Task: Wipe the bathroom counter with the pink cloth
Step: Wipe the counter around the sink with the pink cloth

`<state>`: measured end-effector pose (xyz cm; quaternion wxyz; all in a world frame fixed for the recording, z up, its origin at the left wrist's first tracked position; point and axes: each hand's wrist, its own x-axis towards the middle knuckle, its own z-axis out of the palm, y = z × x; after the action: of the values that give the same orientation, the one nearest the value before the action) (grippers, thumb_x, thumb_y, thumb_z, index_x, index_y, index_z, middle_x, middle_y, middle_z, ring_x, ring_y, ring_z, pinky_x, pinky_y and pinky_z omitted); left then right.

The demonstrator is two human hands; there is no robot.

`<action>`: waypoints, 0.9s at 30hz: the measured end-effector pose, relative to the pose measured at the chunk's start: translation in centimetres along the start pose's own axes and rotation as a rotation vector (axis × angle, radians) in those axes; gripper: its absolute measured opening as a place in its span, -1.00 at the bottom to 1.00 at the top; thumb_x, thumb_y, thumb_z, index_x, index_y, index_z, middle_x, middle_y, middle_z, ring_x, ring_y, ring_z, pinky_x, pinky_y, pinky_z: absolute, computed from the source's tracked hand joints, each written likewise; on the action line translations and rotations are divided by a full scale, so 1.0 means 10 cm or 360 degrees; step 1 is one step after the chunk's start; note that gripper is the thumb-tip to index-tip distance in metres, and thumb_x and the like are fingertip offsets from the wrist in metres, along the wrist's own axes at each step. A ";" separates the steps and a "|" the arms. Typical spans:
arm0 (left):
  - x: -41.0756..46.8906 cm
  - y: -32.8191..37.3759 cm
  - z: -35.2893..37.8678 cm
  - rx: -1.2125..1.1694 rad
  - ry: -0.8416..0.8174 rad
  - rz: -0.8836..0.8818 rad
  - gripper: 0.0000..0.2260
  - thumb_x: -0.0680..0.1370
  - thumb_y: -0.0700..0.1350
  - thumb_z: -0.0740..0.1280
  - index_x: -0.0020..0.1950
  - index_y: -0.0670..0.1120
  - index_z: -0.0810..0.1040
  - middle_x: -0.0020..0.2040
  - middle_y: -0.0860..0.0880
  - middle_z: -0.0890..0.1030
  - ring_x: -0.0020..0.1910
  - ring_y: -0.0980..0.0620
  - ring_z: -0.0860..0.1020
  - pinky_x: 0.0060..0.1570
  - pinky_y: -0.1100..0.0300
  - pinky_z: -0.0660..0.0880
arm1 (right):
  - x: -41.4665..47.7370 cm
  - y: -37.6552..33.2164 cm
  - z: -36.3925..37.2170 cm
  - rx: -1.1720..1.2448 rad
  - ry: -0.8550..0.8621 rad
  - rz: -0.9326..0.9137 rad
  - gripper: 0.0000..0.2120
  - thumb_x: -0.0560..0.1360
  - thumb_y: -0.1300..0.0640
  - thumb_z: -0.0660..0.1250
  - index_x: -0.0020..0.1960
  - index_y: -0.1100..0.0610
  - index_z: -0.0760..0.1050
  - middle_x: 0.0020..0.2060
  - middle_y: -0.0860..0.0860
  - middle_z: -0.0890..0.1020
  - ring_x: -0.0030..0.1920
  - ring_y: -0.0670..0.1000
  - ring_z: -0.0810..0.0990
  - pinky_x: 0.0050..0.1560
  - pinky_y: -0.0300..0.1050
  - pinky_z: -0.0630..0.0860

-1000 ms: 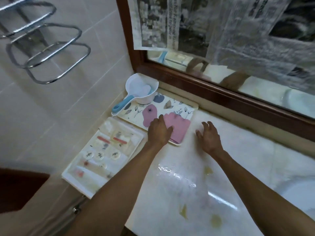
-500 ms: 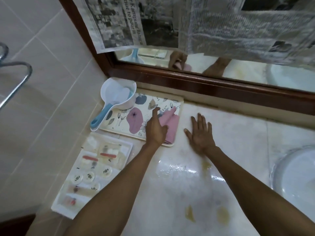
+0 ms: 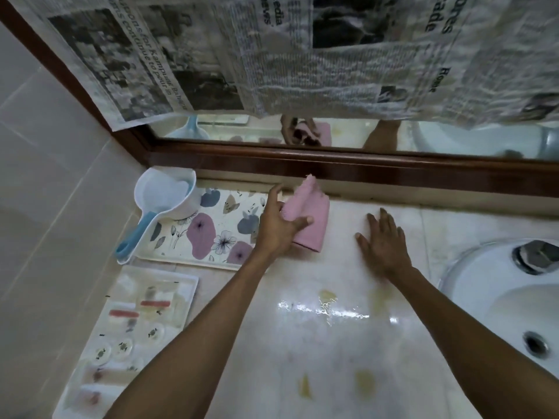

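A folded pink cloth (image 3: 311, 219) is lifted at the right end of a floral tray (image 3: 211, 231), one corner sticking up toward the mirror frame. My left hand (image 3: 276, 225) grips the cloth, thumb on top and fingers behind it. On the pale glossy counter (image 3: 302, 343) to the right of the cloth, my right hand (image 3: 382, 246) lies flat with fingers spread and holds nothing. The counter carries a wet streak and several yellowish stains (image 3: 328, 296) nearer to me.
A white scoop with a blue handle (image 3: 163, 201) stands on the tray's left end by the tiled wall. A clear packet of small items (image 3: 133, 322) lies in front of the tray. A white basin (image 3: 514, 303) sits at right. A newspaper-covered mirror (image 3: 332, 55) backs the counter.
My left hand has picked the pink cloth up off the tray and carried it to the right, toward the mirror frame. My right hand stays flat on the counter. The view has tilted and come closer.
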<state>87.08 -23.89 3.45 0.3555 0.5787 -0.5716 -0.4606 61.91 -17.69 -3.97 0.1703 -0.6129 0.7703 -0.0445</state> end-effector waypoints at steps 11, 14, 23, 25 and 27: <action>-0.34 -0.45 0.74 0.1269 -0.0035 0.0669 -0.39 0.59 -0.03 0.38 0.60 -0.12 0.30 0.57 -0.21 0.33 0.58 -0.24 0.26 0.51 -0.19 0.24 | -0.08 0.60 -0.04 0.0007 0.0019 -0.0052 -0.20 0.50 -0.32 -0.23 0.59 0.09 0.16 0.60 0.17 0.10 0.59 0.18 0.08 0.53 0.20 0.08; -0.34 -0.62 0.90 0.1462 -0.0411 0.0641 -0.42 0.70 0.11 0.14 0.68 -0.06 0.15 0.70 -0.11 0.11 0.69 -0.12 0.02 0.61 -0.20 0.07 | -0.11 0.69 -0.07 -0.0002 0.0001 -0.0093 -0.22 0.51 -0.31 -0.24 0.59 0.06 0.16 0.61 0.15 0.10 0.60 0.16 0.07 0.53 0.19 0.06; -0.16 -0.89 0.64 0.1711 -0.0352 0.0409 -0.39 0.68 0.29 -0.15 0.71 0.14 -0.12 0.72 -0.02 -0.17 0.69 -0.15 -0.21 0.64 -0.18 -0.19 | -0.36 1.38 -0.20 -0.0163 0.0142 0.0154 -0.39 0.62 -0.23 -0.15 0.54 0.06 0.20 0.59 0.16 0.12 0.61 0.13 0.02 0.51 0.38 -0.09; -0.08 -0.84 0.77 0.1686 -0.0210 0.0293 -0.38 0.67 0.26 -0.20 0.71 0.10 -0.08 0.72 -0.04 -0.11 0.70 -0.17 -0.14 0.63 -0.19 -0.15 | -0.37 1.44 -0.19 -0.0089 0.0203 0.0228 -0.38 0.63 -0.23 -0.13 0.53 0.08 0.24 0.58 0.15 0.17 0.60 0.12 0.07 0.53 0.35 -0.11; 0.06 -0.72 0.98 0.1650 -0.0032 0.0100 -0.37 0.66 0.23 -0.22 0.72 0.05 -0.07 0.72 -0.10 -0.08 0.70 -0.20 -0.12 0.63 -0.19 -0.16 | -0.37 1.43 -0.16 -0.0012 0.0328 0.0254 -0.41 0.64 -0.21 -0.10 0.50 0.10 0.33 0.55 0.13 0.27 0.56 0.11 0.18 0.55 0.29 -0.07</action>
<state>80.27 -22.66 -6.55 0.0301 0.6568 -0.7452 -0.1115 48.86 -10.86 -5.65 0.0911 -0.5424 0.8303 -0.0906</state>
